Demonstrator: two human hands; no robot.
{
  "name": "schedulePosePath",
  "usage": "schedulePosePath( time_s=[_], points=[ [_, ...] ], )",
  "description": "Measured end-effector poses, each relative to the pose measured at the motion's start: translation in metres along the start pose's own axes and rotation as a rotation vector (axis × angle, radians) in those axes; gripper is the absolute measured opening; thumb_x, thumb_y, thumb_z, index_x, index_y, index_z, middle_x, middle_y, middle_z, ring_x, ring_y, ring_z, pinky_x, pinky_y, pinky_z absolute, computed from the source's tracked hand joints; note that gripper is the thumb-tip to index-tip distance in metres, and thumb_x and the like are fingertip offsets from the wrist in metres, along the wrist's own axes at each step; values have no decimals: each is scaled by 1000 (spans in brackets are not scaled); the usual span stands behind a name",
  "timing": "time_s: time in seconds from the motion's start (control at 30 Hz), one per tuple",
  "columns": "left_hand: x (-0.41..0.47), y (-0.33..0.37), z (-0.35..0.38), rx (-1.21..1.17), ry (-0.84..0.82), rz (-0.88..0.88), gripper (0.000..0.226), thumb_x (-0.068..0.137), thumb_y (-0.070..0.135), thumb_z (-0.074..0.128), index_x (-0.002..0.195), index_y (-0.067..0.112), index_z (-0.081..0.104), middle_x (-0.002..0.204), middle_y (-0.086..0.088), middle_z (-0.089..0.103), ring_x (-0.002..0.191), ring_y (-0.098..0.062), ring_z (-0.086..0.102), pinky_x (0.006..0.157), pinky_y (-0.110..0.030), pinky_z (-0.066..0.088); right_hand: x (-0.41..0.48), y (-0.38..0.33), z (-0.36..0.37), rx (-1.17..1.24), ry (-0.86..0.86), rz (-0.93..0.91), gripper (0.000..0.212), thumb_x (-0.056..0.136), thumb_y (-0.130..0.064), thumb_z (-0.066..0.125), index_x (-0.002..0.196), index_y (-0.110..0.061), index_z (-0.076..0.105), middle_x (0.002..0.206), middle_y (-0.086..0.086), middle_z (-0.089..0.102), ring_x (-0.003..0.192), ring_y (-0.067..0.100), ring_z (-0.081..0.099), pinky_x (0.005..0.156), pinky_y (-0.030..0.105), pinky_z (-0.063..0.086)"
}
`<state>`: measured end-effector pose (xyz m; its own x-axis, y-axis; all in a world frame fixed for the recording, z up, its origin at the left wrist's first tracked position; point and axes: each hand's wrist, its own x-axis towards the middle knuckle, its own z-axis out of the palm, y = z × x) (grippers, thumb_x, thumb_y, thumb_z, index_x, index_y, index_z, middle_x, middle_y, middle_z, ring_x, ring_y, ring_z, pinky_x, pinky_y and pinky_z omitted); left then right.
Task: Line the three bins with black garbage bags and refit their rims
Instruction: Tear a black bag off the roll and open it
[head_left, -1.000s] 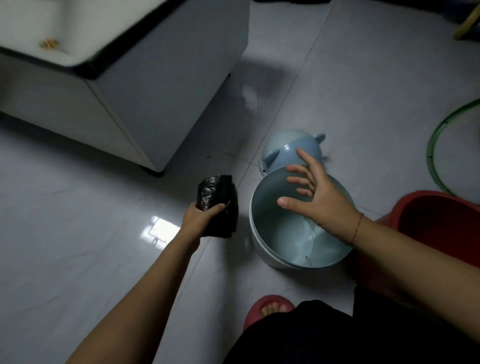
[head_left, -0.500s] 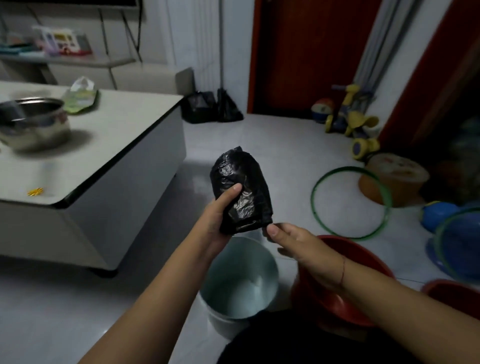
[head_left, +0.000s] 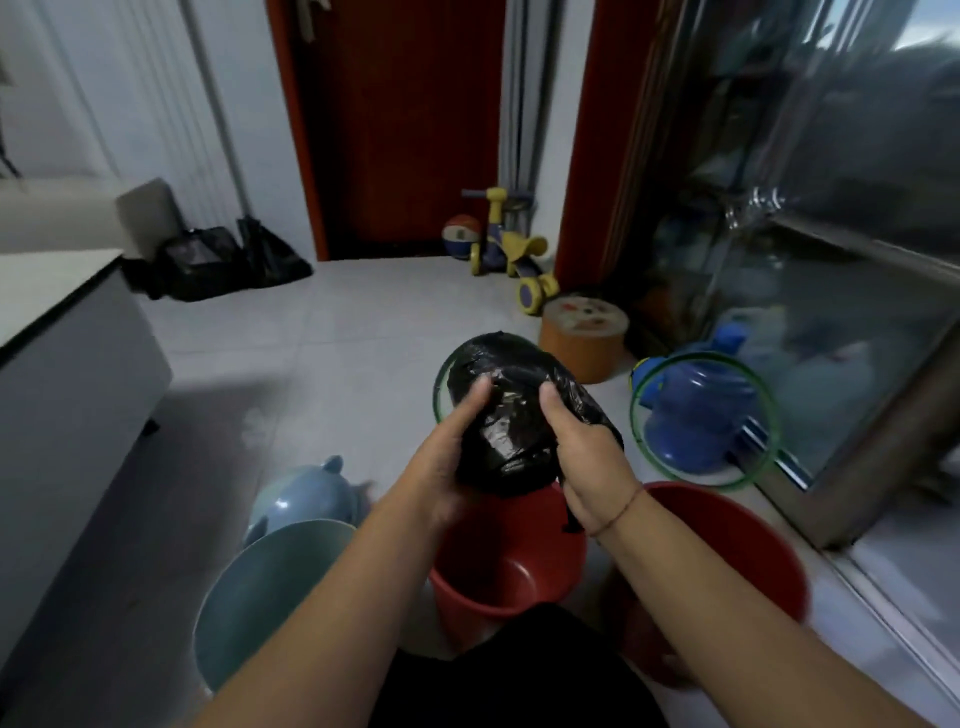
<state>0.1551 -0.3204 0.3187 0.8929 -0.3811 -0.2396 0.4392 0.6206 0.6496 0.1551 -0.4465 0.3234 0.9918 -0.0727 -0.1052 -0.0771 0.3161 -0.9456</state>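
Note:
A bundle of black garbage bags (head_left: 511, 415) is held up in front of me by both hands. My left hand (head_left: 447, 457) grips its left and under side, thumb on top. My right hand (head_left: 582, 447) grips its right side, thumb pressed on the plastic. Below them stand a pale blue bin (head_left: 244, 608) at lower left, a red bin (head_left: 519, 582) directly under the bundle and a second red bin (head_left: 748, 551) at lower right. A pale blue lid (head_left: 306, 499) with small ears lies behind the blue bin. Two green rim rings lie on the floor: one (head_left: 769, 415) round a blue jug, the other ring (head_left: 437, 389) mostly hidden behind the bundle.
A white low table (head_left: 62, 332) stands at the left. Filled black bags (head_left: 218, 262) sit by the wall, a yellow toy scooter (head_left: 511, 254) and a ball by the red door. An orange stool (head_left: 584, 332), a blue jug (head_left: 696, 415) and a glass sliding door (head_left: 831, 291) close off the right.
The view swung up and right from the floor. My left hand raised the bundle from beside the blue bin, and my right hand left the bin and took hold of the bundle's right side.

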Motion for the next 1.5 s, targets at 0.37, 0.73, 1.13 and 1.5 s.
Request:
schedulePosePath(
  time_s=[0.37, 0.73, 1.13, 1.5],
  points=[
    [28, -65, 2, -603, -237, 99, 86, 69, 70, 65, 128, 8, 60, 127, -19, 61, 115, -35, 60, 95, -48, 50, 21, 0, -49, 52, 132, -52, 28, 89, -38, 59, 101, -14, 69, 106, 2, 72, 105, 17, 65, 96, 34, 48],
    [48, -74, -9, -323, -58, 32, 64, 68, 45, 78, 120, 9, 67, 110, -16, 69, 94, -30, 70, 80, -39, 56, 10, -8, -72, 226, -218, -207, 65, 84, -50, 58, 131, -6, 53, 133, 14, 57, 126, 25, 52, 103, 36, 42],
    [43, -70, -10, -487, -193, -1, 90, 75, 65, 60, 138, 2, 48, 140, -24, 49, 131, -37, 46, 108, -50, 35, 13, 23, -72, -171, 70, -180, 29, 88, -42, 58, 78, -22, 76, 87, -6, 76, 87, 12, 71, 71, 19, 54],
    [47, -71, -12, -525, -191, 52, 71, 77, 56, 64, 126, 5, 62, 131, -20, 58, 118, -36, 58, 96, -55, 48, 27, -14, -104, -1, 233, -218, 27, 90, -35, 58, 84, -13, 72, 91, 5, 75, 92, 20, 71, 79, 30, 55]
  ],
)
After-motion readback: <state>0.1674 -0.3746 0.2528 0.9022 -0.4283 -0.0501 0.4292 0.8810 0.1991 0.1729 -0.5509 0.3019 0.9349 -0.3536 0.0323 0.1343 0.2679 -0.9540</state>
